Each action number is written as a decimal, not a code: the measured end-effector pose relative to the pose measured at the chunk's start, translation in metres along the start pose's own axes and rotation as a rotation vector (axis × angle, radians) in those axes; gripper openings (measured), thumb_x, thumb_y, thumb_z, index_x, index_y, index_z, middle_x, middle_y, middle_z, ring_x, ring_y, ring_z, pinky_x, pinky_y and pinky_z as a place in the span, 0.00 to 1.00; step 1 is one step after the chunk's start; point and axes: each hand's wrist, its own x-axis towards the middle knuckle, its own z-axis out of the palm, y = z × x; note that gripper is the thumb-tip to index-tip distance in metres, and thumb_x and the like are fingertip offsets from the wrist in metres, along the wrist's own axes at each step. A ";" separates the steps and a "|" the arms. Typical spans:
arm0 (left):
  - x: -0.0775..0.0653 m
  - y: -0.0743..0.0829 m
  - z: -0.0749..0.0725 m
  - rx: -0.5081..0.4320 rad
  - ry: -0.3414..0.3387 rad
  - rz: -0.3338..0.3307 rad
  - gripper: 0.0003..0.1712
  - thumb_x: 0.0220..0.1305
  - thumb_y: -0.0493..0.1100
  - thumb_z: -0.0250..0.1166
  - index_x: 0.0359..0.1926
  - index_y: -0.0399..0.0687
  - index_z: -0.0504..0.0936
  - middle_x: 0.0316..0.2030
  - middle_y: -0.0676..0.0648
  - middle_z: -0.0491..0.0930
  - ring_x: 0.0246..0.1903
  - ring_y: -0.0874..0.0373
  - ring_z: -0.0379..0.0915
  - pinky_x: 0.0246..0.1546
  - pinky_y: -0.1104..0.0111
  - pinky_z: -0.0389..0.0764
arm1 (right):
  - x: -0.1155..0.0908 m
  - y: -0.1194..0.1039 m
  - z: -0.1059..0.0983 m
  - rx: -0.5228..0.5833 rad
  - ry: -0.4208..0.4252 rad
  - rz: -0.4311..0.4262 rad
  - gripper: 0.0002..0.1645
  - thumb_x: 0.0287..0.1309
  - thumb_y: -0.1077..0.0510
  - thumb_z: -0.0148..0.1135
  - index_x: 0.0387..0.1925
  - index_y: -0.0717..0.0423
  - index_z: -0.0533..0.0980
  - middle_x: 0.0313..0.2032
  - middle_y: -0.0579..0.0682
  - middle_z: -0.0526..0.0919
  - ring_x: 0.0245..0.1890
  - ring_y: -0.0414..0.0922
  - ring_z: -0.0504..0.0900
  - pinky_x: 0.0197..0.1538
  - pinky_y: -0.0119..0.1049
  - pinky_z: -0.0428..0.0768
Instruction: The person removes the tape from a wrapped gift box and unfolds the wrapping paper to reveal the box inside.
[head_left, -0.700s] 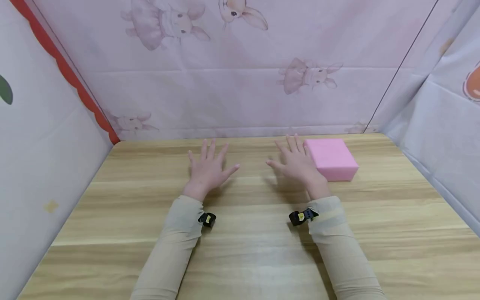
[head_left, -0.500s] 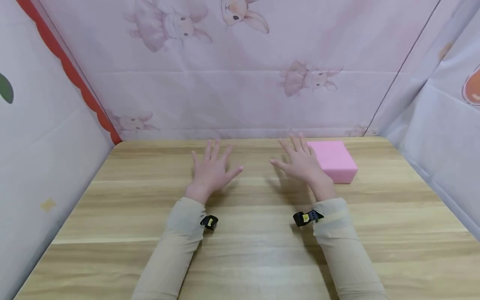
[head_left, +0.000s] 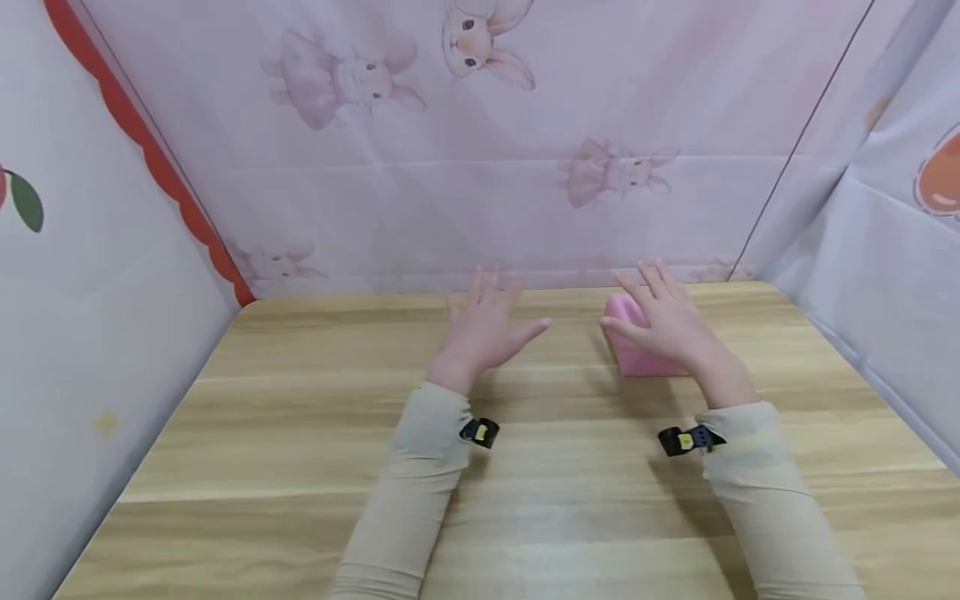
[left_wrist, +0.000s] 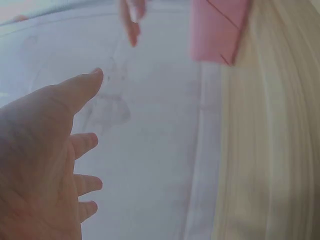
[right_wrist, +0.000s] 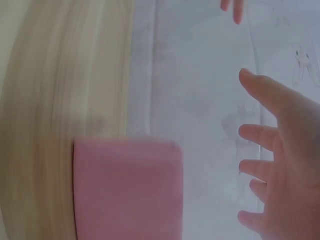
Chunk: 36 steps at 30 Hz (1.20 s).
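A pink box point(head_left: 637, 360) stands on the wooden table near its back edge, partly hidden behind my right hand point(head_left: 678, 337) in the head view. That hand is raised over the box with fingers spread. In the right wrist view a gap shows between the hand point(right_wrist: 290, 170) and the box point(right_wrist: 127, 192). My left hand point(head_left: 482, 335) hovers farther left, fingers spread and holding nothing; its fingertips look blurred. The left wrist view has the box point(left_wrist: 217, 32) at the top right, with dark thin lines on its side, apart from my left hand point(left_wrist: 45, 150).
The wooden table point(head_left: 300, 433) ends at a back wall of pale pink cloth point(head_left: 480, 208) printed with rabbits. White printed cloths hang at the left point(head_left: 90, 317) and right point(head_left: 892, 275) sides. Each wrist wears a black strap device.
Both hands have moved right, still spread. The right hand has gone from the box's left side to above it, covering more of it. The head view has shifted slightly.
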 end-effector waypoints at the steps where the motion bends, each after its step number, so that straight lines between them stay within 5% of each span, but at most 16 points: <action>1: 0.003 0.007 0.001 -0.015 0.002 0.007 0.49 0.60 0.80 0.45 0.76 0.75 0.39 0.78 0.49 0.30 0.77 0.47 0.19 0.69 0.32 0.31 | -0.002 0.005 -0.002 -0.002 0.004 0.002 0.49 0.65 0.33 0.51 0.76 0.51 0.49 0.76 0.66 0.38 0.76 0.65 0.32 0.72 0.69 0.39; 10: 0.019 0.061 0.013 -0.128 -0.019 0.101 0.49 0.61 0.77 0.49 0.76 0.76 0.39 0.79 0.49 0.34 0.77 0.47 0.20 0.69 0.31 0.36 | -0.014 0.049 -0.013 0.047 0.001 0.068 0.49 0.64 0.36 0.55 0.75 0.57 0.51 0.75 0.68 0.38 0.75 0.68 0.32 0.68 0.75 0.40; 17: 0.022 0.093 0.033 -0.068 -0.069 0.152 0.48 0.62 0.75 0.50 0.76 0.76 0.40 0.79 0.50 0.34 0.78 0.50 0.23 0.70 0.33 0.40 | -0.022 0.074 -0.014 0.094 0.036 0.049 0.48 0.65 0.40 0.57 0.75 0.60 0.51 0.74 0.73 0.42 0.74 0.70 0.34 0.69 0.74 0.41; 28: 0.021 0.105 0.074 0.086 -0.140 0.261 0.48 0.60 0.77 0.49 0.76 0.74 0.44 0.79 0.50 0.40 0.78 0.49 0.31 0.70 0.35 0.47 | -0.029 0.081 -0.010 0.236 -0.067 0.045 0.47 0.65 0.45 0.58 0.74 0.63 0.50 0.72 0.76 0.46 0.72 0.73 0.43 0.67 0.75 0.45; 36: 0.022 0.104 0.086 0.088 -0.192 0.251 0.48 0.60 0.75 0.53 0.76 0.73 0.45 0.78 0.54 0.40 0.78 0.51 0.32 0.70 0.36 0.49 | -0.034 0.088 -0.006 0.235 -0.135 0.026 0.49 0.63 0.47 0.61 0.73 0.68 0.51 0.71 0.75 0.50 0.71 0.74 0.47 0.68 0.72 0.48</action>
